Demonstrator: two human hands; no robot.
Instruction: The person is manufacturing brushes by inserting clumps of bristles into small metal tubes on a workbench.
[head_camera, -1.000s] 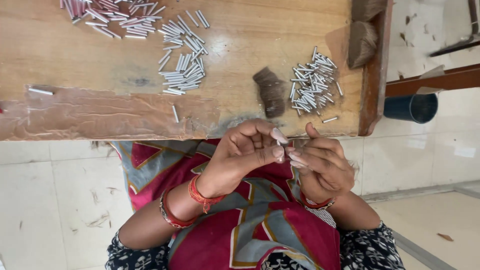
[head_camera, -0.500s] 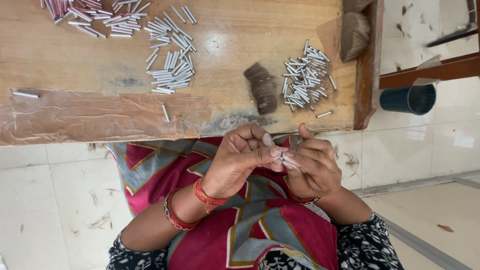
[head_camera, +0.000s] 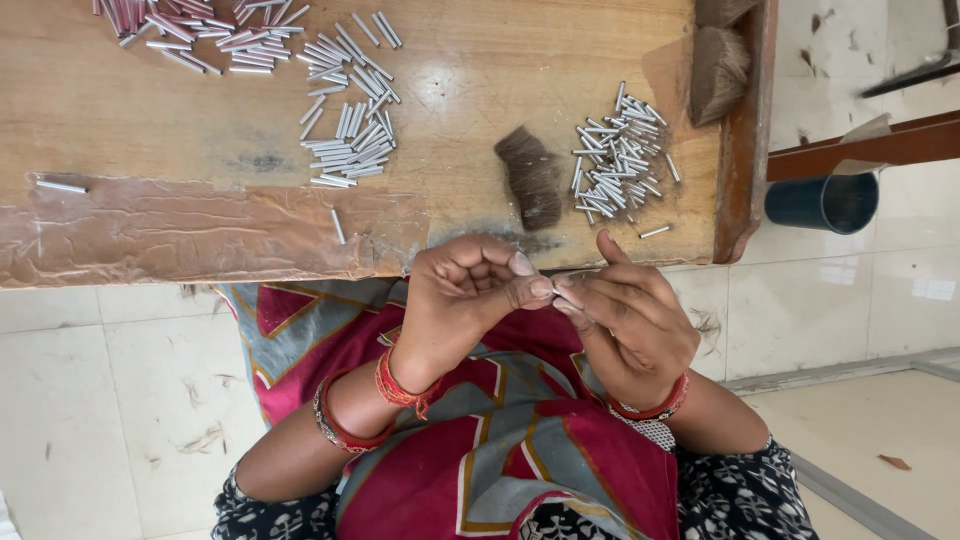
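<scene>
**Two hands pinching a small metal tube at the surface edge**

Several heaps of short, shiny metal tubes are lying on a worn wooden surface (head_camera: 150, 110) whose near edge is wearing wrinkled brown tape (head_camera: 200, 230). One heap (head_camera: 345, 120) is sitting mid-surface, another (head_camera: 618, 160) toward the right, just beside a soft dark tuft of bristle hair (head_camera: 530, 175). Pale floor tiles (head_camera: 90, 390) are showing below, and a dark blue cylindrical container (head_camera: 825, 202) is standing past the raised side rail. The left hand (head_camera: 465, 300) and right hand (head_camera: 630, 320) are meeting over the lap, fingers (head_camera: 535, 290) closing narrowly on one small tube (head_camera: 572, 280), mostly hidden between the fingertips.
</scene>
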